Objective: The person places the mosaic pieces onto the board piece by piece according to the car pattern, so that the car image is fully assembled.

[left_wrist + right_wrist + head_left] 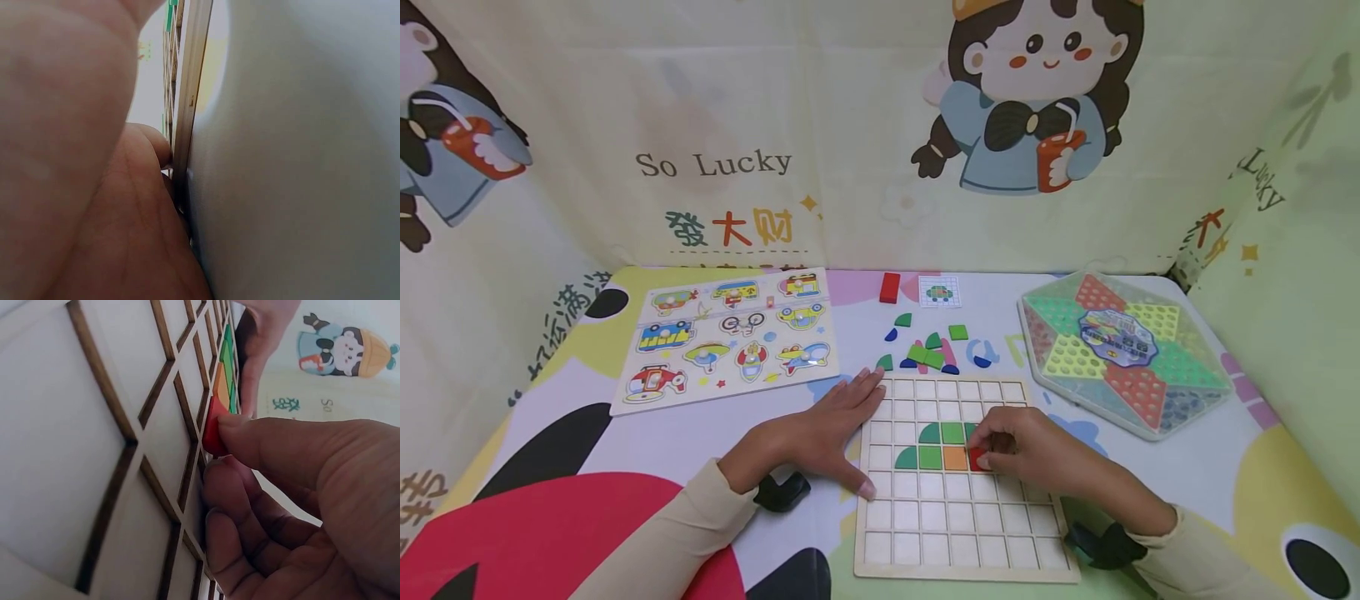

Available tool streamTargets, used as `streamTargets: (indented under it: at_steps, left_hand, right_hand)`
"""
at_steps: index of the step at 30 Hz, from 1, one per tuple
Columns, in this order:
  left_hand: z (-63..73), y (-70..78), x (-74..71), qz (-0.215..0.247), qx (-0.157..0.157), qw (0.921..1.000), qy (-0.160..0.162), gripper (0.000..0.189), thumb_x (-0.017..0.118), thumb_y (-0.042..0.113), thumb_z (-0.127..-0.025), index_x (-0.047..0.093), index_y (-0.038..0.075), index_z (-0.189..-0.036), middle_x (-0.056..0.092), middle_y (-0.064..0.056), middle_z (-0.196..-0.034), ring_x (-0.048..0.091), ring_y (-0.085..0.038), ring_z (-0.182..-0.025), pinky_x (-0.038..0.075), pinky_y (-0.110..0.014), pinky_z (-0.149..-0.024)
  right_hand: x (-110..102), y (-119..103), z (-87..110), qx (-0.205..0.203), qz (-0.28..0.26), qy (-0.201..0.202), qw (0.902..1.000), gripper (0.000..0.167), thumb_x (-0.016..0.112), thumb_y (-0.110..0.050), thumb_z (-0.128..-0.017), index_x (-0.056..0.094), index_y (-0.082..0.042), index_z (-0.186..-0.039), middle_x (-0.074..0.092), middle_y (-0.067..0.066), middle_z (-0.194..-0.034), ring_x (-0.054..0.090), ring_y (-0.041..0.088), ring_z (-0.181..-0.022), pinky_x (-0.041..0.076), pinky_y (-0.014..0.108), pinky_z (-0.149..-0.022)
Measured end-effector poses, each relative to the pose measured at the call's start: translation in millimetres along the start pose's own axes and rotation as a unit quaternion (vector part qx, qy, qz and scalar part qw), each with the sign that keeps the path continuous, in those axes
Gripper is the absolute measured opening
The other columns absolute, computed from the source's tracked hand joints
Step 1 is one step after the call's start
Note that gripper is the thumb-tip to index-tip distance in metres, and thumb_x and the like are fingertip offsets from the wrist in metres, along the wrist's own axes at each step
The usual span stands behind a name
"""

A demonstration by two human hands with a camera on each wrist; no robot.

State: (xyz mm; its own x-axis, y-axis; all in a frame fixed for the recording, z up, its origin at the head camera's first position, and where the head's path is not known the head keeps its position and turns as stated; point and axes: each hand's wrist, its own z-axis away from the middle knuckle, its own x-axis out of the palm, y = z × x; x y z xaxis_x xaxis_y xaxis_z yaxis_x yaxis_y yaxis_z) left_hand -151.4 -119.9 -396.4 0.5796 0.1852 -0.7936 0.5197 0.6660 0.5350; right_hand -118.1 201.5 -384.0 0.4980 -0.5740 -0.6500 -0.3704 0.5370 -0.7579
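A wooden grid board [966, 540] lies flat in front of me. My right hand [1037, 450] pinches a red tile [214, 428] between thumb and fingers, right at a cell next to an orange square tile [955, 458]. Left of the orange one sit a green square tile [929, 457] and a green quarter-circle tile [906, 458]. The row above holds more green tiles [952, 432], partly covered by the right fingers. My left hand [823, 433] rests at the board's left edge, fingers straight and thumb spread; its wrist view shows the palm beside the board's side.
Beyond the board lie loose green and blue tiles [933, 358], a red block [890, 287] and a small card with a gridded picture [939, 292]. A vehicle puzzle board [730, 337] lies at left, a hexagonal checkers box [1123, 354] at right. A printed curtain [857, 125] hangs behind.
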Motion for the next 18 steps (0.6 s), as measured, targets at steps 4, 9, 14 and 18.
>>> streamTargets:
  at_steps: [4,9,14,18]
  left_hand:
    - [-0.5,-0.2,0.5,-0.001,-0.001,1.0,0.0,0.124,0.075,0.067,-0.069,0.007,0.012,-0.157,-0.011,0.002,-0.163,-0.018,-0.012,-0.144,-0.006,-0.038,-0.116]
    - [-0.6,-0.2,0.4,-0.003,-0.004,1.0,0.0,0.124,0.075,0.067,-0.069,0.007,0.013,-0.158,-0.011,0.003,-0.163,-0.018,-0.012,-0.144,-0.006,-0.038,-0.116]
    - [0.1,-0.2,0.1,-0.001,-0.005,1.0,-0.001,0.124,0.075,0.067,-0.069,0.007,0.013,-0.158,-0.011,0.002,-0.163,-0.017,-0.013,-0.145,-0.005,-0.038,-0.116]
    - [0.2,-0.5,0.6,-0.003,-0.002,1.0,0.0,0.125,0.075,0.068,-0.069,0.007,0.012,-0.157,-0.011,0.002,-0.163,-0.017,-0.013,-0.145,-0.005,-0.038,-0.116]
  right_hand:
    - [-0.1,-0.8,-0.1,0.004,-0.005,-0.002,1.0,0.014,0.074,-0.006,-0.086,0.069,-0.013,-0.096,0.061,-0.007,-0.088,0.058,0.008,-0.075,0.051,0.025,-0.065]
    - [-0.5,-2.6,-1.5,0.005,-0.002,-0.006,1.0,0.014,0.076,-0.008,-0.085,0.068,-0.013,-0.095,0.06,-0.006,-0.086,0.056,0.009,-0.074,0.051,0.025,-0.065]
    - [0.5,-1.9,-3.1,-0.001,0.012,0.0,0.9999,0.012,0.076,-0.012,-0.085,0.067,-0.015,-0.092,0.057,-0.007,-0.083,0.053,0.008,-0.072,0.049,0.024,-0.062]
    - [0.5,-0.6,-2.7,-0.009,0.014,-0.001,0.9999,0.011,0.076,-0.013,-0.086,0.067,-0.016,-0.09,0.057,-0.007,-0.083,0.053,0.008,-0.071,0.048,0.024,-0.06]
